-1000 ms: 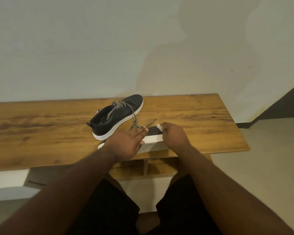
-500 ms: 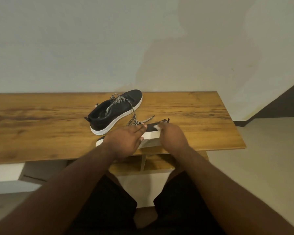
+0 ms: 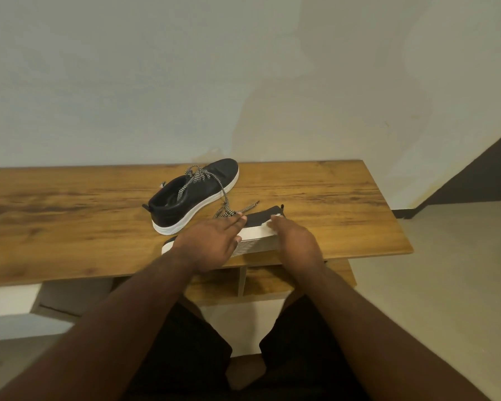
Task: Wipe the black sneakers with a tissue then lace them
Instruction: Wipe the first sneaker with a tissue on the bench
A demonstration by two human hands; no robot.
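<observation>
One black sneaker (image 3: 191, 196) with a white sole stands upright on the wooden table (image 3: 70, 215), its black-and-white lace (image 3: 226, 208) trailing loose toward me. A second black sneaker (image 3: 258, 230) lies tipped on its side near the front edge, white sole facing me. My left hand (image 3: 211, 241) rests on it with straight fingers, covering its front half. My right hand (image 3: 294, 241) holds a small white tissue (image 3: 268, 223) against the sneaker's heel end.
A plain wall rises right behind the table. Below the tabletop sits a lower shelf with a divider (image 3: 242, 280). The table's right end (image 3: 399, 238) drops off to bare floor. My knees are under the front edge.
The view has shifted slightly. My right hand with the tissue has moved a little along the heel of the tipped sneaker; my left hand stays on it.
</observation>
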